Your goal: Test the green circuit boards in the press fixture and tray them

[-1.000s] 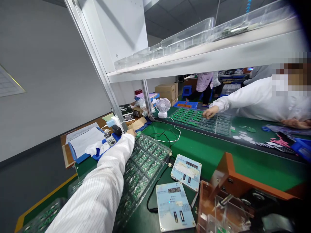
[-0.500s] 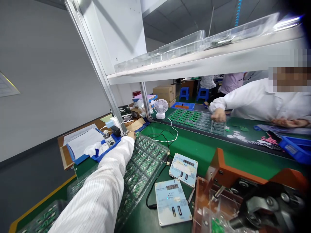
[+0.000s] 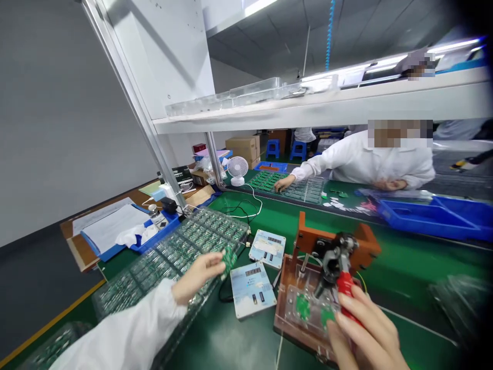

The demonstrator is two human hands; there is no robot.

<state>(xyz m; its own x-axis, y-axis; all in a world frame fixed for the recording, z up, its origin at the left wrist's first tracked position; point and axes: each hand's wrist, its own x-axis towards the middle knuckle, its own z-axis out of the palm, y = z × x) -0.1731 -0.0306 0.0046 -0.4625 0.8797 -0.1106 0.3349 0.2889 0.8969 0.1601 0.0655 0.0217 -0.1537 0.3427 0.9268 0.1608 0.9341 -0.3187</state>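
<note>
My left hand point(image 3: 197, 276) pinches a small green circuit board point(image 3: 230, 255) just off the near edge of a long clear tray point(image 3: 169, 254) filled with several like boards. My right hand point(image 3: 365, 334) is closed round the red handle point(image 3: 346, 288) of a toggle clamp on an orange and clear test fixture point(image 3: 319, 288). Two green boards point(image 3: 314, 308) lie under the fixture's clear plate. Two pale blue digital meters point(image 3: 252, 289) sit between tray and fixture.
A co-worker in white across the bench reaches a hand point(image 3: 284, 182) onto another tray of green boards. A blue bin point(image 3: 431, 216) stands at the right. A small white fan point(image 3: 238, 169), cables, a blue clipboard point(image 3: 115, 236) and an overhead shelf point(image 3: 308, 103) surround the bench.
My left hand has drawn back from the far end of the tray toward me and now holds a board. My right hand has come into view on the clamp handle. The view has swung right.
</note>
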